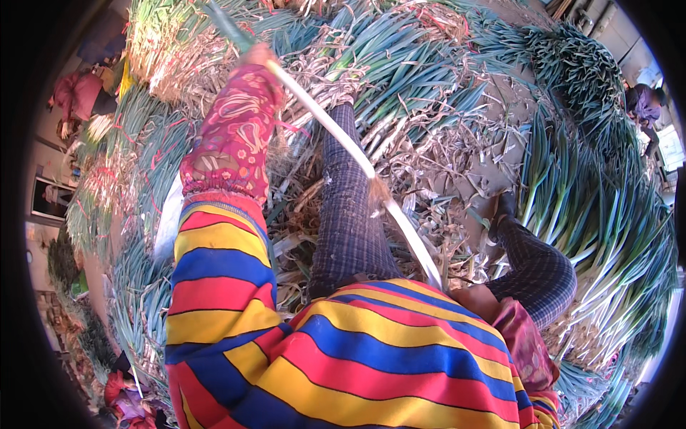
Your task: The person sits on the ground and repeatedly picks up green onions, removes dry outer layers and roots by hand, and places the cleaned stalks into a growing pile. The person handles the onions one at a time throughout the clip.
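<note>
My left hand (260, 55), its arm stretched out in a floral sleeve cover, grips a long green onion (321, 115) at the join of its green leaves and white shank. The shank slants down over my leg to a brown root tuft (379, 190). Past the tuft, another white length (412, 236) runs on towards my lap; I cannot tell whether it is a second stalk. My right hand (471, 300) is low beside my right thigh, partly covered by my striped top. Its fingers are hidden, so what it holds does not show.
Loose dry leaf trimmings (450, 166) litter the ground between my legs. Piles of green onions lie ahead (396, 69), at left (144, 214) and at right (589, 198), some tied with red string. Other people (80, 94) are at the left and far right (646, 104).
</note>
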Available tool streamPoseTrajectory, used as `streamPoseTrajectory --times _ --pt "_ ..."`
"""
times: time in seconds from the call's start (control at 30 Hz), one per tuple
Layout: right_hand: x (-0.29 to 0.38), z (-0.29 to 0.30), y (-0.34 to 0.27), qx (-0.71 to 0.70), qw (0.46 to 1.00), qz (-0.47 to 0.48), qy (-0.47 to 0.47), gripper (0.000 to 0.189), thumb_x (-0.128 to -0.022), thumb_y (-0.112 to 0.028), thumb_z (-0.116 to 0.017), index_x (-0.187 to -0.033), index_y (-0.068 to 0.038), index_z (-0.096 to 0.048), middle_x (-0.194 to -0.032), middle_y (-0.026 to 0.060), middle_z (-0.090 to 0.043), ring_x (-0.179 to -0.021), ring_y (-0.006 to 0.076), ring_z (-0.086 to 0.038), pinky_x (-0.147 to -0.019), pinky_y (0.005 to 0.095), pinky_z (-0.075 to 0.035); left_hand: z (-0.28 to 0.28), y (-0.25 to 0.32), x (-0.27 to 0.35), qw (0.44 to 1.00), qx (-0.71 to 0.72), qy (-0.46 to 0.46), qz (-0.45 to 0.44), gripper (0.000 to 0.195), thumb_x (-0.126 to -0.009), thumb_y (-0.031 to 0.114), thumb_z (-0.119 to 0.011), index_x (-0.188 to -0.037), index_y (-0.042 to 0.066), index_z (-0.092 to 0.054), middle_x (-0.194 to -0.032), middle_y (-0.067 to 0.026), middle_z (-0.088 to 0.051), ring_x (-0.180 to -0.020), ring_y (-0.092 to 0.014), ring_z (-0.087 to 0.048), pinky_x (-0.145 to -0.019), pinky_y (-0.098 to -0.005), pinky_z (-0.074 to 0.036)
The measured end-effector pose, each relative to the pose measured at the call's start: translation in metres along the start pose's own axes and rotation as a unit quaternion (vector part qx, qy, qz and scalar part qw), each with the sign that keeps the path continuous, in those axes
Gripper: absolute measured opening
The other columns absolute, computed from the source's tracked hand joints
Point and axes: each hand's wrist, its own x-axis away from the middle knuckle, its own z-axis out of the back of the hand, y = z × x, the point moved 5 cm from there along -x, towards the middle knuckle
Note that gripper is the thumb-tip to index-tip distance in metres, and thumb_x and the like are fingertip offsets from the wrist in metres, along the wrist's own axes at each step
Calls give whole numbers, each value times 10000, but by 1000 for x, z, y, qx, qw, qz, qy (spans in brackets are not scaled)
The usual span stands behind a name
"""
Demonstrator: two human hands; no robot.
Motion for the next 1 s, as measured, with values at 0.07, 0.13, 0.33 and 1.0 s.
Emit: streamPoseTrajectory --times 0.07,0.13,0.33,1.0 --pt "18 -27 40 25 994 -60 -84 350 -807 -427 -528 -838 -87 -604 -737 205 -608 -725 425 -598 -664 510 -472 15 8 -17 1000 -8 4 -1 150 -830 179 -548 -818 59 -459 -596 -30 -462 -462 -167 -452 -441 -297 -429" --pt "15 -6 16 -70 996 -50 12 342 -813 -402 -544 -945 -92 -605 -754 217 -611 -715 415 -595 -660 499 -462 26 15 -29 1000 -6 -9 -6 156 -830 198 -553 -793 80 -458 -592 -21 -453 -469 -164 -444 -447 -300 -420" --pt "-59 42 -16 69 995 -20 76 595 -721 -499 -637 -1047 -10 -546 -1096 223 -550 -1029 378 -526 -886 440 -415 21 -7 -67 974 31 -225 15 196 -832 256 -567 -720 143 -454 -579 7 -423 -491 -154 -419 -465 -307 -396" --pt "329 121 257 -349 409 -177 824 66 -876 -161 -567 -866 -97 -579 -606 -18 -502 -443 69 -434 -385 197 -335 -367 -102 412 713 -208 -668 -49 273 -868 298 -567 -1001 61 -589 -903 -25 -637 -779 -99 -591 -582 -238 -468"
